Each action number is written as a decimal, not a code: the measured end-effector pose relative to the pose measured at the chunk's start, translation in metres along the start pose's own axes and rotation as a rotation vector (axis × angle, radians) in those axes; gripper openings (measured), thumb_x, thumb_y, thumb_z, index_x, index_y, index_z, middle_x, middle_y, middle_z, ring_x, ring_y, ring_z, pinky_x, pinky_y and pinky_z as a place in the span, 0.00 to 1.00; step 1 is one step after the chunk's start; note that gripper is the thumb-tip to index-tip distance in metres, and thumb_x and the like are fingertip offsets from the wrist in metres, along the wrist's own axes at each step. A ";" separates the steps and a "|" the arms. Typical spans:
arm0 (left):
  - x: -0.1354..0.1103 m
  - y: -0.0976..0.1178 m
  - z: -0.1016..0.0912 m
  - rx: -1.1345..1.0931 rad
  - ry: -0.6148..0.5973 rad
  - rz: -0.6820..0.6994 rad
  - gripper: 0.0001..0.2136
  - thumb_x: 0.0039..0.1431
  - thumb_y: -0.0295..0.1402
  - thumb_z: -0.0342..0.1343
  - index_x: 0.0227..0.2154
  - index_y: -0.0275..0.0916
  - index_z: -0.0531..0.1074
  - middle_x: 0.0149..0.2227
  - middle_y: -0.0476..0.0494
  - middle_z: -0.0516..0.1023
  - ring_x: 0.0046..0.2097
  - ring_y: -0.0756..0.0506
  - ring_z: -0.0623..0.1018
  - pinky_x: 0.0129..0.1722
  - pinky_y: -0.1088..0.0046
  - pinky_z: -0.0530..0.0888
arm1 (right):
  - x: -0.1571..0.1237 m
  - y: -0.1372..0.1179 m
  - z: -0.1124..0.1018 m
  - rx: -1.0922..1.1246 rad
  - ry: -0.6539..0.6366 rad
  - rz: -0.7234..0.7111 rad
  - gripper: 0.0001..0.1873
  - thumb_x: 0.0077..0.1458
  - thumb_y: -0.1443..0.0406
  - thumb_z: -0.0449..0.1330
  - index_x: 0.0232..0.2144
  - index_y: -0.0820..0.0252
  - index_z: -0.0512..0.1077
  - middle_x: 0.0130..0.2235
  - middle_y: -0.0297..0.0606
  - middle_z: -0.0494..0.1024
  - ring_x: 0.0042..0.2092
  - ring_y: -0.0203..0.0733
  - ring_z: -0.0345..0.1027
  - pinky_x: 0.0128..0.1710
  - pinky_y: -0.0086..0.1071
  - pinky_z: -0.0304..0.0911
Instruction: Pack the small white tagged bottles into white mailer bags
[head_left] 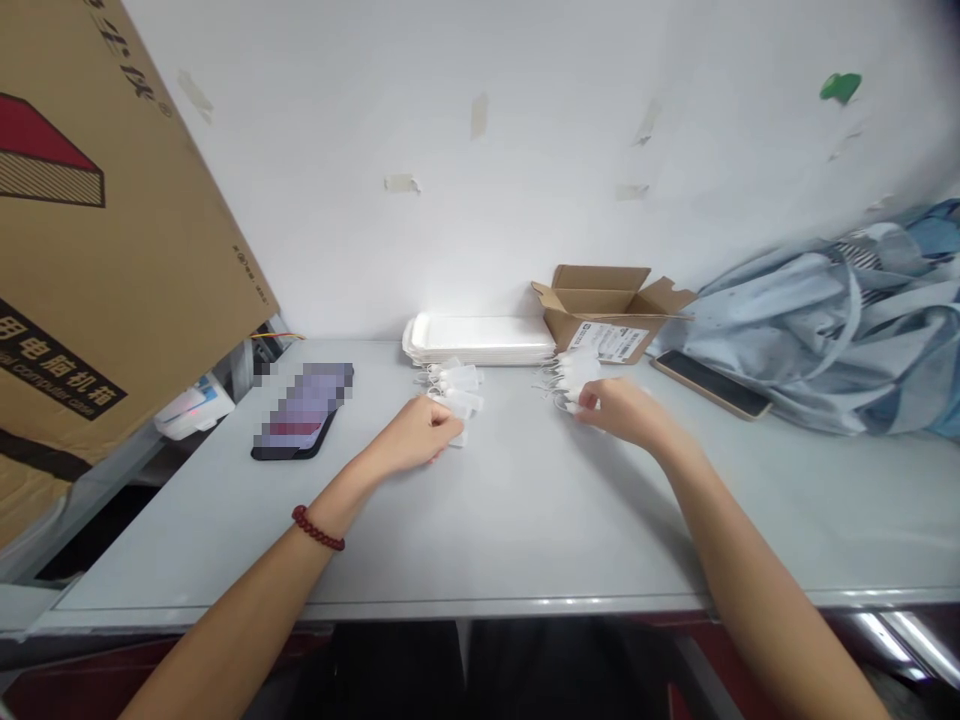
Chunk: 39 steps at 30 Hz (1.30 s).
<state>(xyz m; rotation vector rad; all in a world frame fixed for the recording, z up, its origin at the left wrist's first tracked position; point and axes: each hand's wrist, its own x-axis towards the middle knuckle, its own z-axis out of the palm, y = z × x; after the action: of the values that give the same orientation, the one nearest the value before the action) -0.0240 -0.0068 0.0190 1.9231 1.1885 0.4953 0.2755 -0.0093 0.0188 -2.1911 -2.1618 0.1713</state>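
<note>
My left hand (420, 432) rests on the grey table (525, 520) with its fingers curled, pinching a small white tag at the near edge of a pile of white tags (457, 385). A red bead bracelet (318, 528) sits on that wrist. My right hand (616, 410) is also closed, its fingertips gripping a small white piece at the edge of a second pile of white tags (574, 375). Both piles lie just beyond the hands, with thin strings showing.
A stack of white trays (480, 340) and an open cardboard box (607, 310) stand against the wall. A phone (304, 412) lies at the left, another phone (711, 384) at the right beside a light blue garment (825, 320). A large cardboard carton (97, 230) leans at the left.
</note>
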 end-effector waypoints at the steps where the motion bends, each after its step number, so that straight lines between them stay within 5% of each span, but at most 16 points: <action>1: 0.000 -0.001 0.001 -0.001 -0.001 0.000 0.19 0.54 0.33 0.48 0.09 0.38 0.58 0.11 0.52 0.61 0.17 0.54 0.61 0.20 0.76 0.58 | -0.001 -0.001 0.000 0.004 -0.005 -0.002 0.06 0.49 0.63 0.58 0.29 0.58 0.73 0.34 0.40 0.76 0.34 0.42 0.68 0.27 0.31 0.53; 8: 0.001 -0.001 0.005 -0.046 0.000 -0.003 0.19 0.54 0.35 0.50 0.10 0.38 0.58 0.11 0.53 0.60 0.16 0.54 0.61 0.20 0.76 0.58 | -0.006 -0.009 -0.002 0.159 -0.073 -0.121 0.06 0.47 0.65 0.57 0.29 0.59 0.73 0.31 0.39 0.76 0.31 0.40 0.66 0.28 0.30 0.54; 14: -0.001 0.008 0.006 -0.276 0.086 -0.053 0.19 0.55 0.38 0.53 0.13 0.36 0.59 0.14 0.54 0.62 0.17 0.56 0.59 0.20 0.78 0.57 | -0.018 -0.032 -0.011 0.524 -0.107 -0.299 0.09 0.49 0.65 0.55 0.32 0.61 0.73 0.32 0.36 0.74 0.32 0.37 0.65 0.31 0.29 0.59; 18: -0.001 0.009 0.006 -0.427 -0.002 -0.076 0.11 0.55 0.39 0.56 0.30 0.35 0.71 0.21 0.51 0.70 0.19 0.55 0.64 0.17 0.79 0.57 | -0.027 -0.049 -0.009 0.701 -0.191 -0.412 0.10 0.51 0.64 0.55 0.34 0.60 0.74 0.33 0.35 0.75 0.31 0.35 0.64 0.31 0.28 0.59; 23: -0.003 0.009 0.010 -0.417 -0.150 -0.060 0.18 0.55 0.39 0.56 0.46 0.34 0.71 0.26 0.48 0.72 0.20 0.54 0.67 0.16 0.79 0.61 | -0.030 -0.057 -0.003 0.773 -0.205 -0.440 0.11 0.54 0.62 0.54 0.33 0.61 0.75 0.32 0.36 0.76 0.31 0.36 0.65 0.31 0.30 0.58; 31: -0.003 0.009 0.020 -0.366 -0.181 -0.050 0.13 0.55 0.41 0.57 0.31 0.34 0.74 0.24 0.49 0.72 0.19 0.55 0.67 0.14 0.80 0.62 | -0.031 -0.062 0.000 0.860 -0.169 -0.393 0.12 0.54 0.66 0.51 0.29 0.61 0.74 0.28 0.34 0.74 0.31 0.36 0.64 0.32 0.30 0.57; 39: -0.003 0.008 0.022 -0.367 -0.214 -0.059 0.12 0.54 0.40 0.58 0.29 0.34 0.73 0.24 0.49 0.73 0.18 0.55 0.67 0.14 0.80 0.62 | -0.031 -0.065 0.000 0.905 -0.114 -0.377 0.10 0.54 0.67 0.52 0.29 0.61 0.74 0.26 0.32 0.73 0.30 0.35 0.64 0.32 0.29 0.57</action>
<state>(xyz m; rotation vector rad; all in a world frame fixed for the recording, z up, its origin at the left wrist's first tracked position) -0.0063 -0.0208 0.0129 1.5792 0.9399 0.4301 0.2107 -0.0392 0.0277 -1.2785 -1.9146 1.0239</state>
